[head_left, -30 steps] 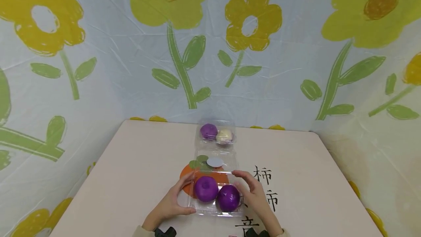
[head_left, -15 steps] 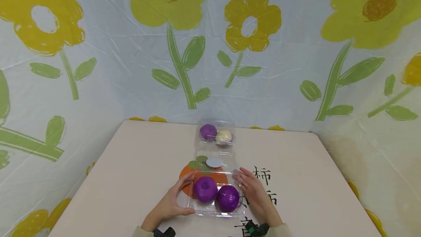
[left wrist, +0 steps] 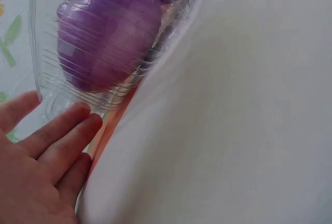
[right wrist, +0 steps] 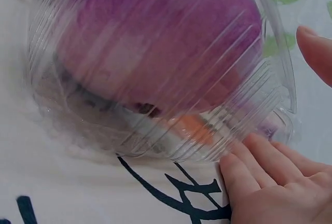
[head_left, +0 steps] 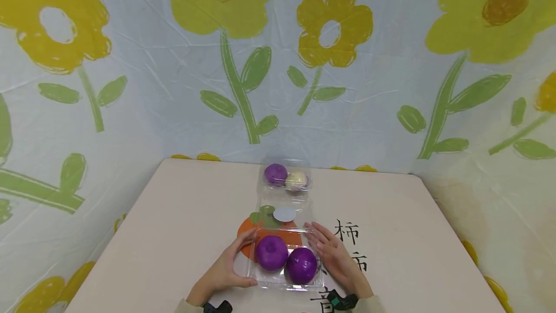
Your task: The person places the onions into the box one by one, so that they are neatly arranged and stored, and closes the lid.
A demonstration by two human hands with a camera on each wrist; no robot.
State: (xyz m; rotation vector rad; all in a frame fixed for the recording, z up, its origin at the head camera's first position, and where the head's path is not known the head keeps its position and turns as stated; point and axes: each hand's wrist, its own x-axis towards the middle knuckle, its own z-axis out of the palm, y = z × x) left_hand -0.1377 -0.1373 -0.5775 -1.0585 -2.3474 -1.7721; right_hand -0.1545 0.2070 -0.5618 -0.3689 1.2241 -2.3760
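Observation:
An unfolded clear plastic clamshell container (head_left: pixel 286 286) lies near the front of the table, its lid (head_left: pixel 304 211) folded back. Two shiny, round, purple onion-like things (head_left: pixel 272 253) (head_left: pixel 301 265) sit side by side in its base; the left one has a dimple on top. My left hand (head_left: pixel 228 267) spans the container's left end, thumb at the near corner, fingers at the far one. In the left wrist view those fingertips (left wrist: pixel 78 111) touch the plastic. My right hand (head_left: pixel 340 260) is at the right end, fingers straight against the side, thumb apart from it in the right wrist view.
A second clear container (head_left: pixel 309 175) stands at the back edge, holding a purple ball (head_left: pixel 275 174) and a cream one (head_left: pixel 297 180). The pale tabletop (head_left: pixel 187 216) has a printed orange persimmon and black characters (head_left: pixel 347 232). A flowered cloth (head_left: pixel 173 110) hangs behind.
My right hand has turned from a rounded reach over the right end to straight fingers along its side. The container has shifted slightly towards me. My left hand has stayed in place.

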